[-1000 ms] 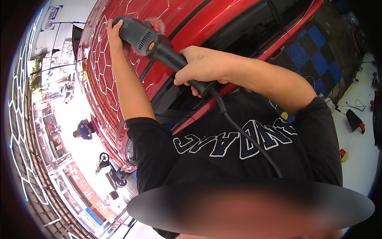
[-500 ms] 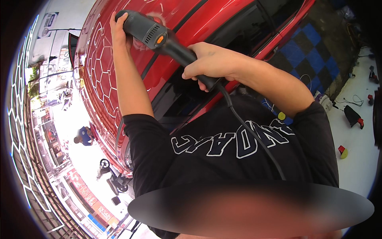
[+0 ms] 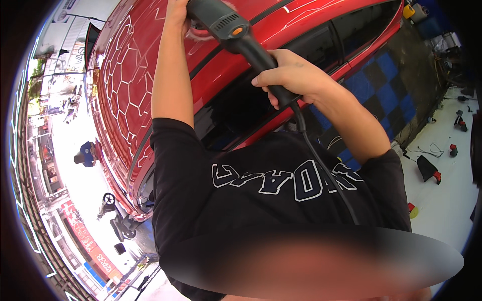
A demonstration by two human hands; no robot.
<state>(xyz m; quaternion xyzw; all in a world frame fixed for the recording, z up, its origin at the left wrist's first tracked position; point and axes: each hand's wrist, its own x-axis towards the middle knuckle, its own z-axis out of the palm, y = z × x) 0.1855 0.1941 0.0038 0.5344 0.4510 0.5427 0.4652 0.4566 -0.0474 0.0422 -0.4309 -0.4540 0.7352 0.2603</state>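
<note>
I hold a black corded polisher [image 3: 228, 24] with an orange button over the red car's roof [image 3: 150, 35]. My left hand [image 3: 178, 12] is closed on its head, partly cut off by the upper picture edge. My right hand [image 3: 293, 75] wraps round the rear handle, thumb across the top. The pad under the head is hidden, so contact with the paint cannot be made out. A pale smeared patch [image 3: 202, 33] shows on the paint beside the head. From the handle's end the black cord [image 3: 317, 159] runs down across my dark shirt.
Dark side windows [image 3: 226, 113] lie below the roof edge. A blue and black checkered floor [image 3: 384, 83] is at right, beyond it a white surface with black-and-red tools [image 3: 428, 169]. Far left are a person in blue [image 3: 87, 153] and a parked scooter [image 3: 120, 226].
The polisher and both hands appear further right and higher in the picture. The surroundings have shifted too, so the view itself has moved. Both hands keep their hold.
</note>
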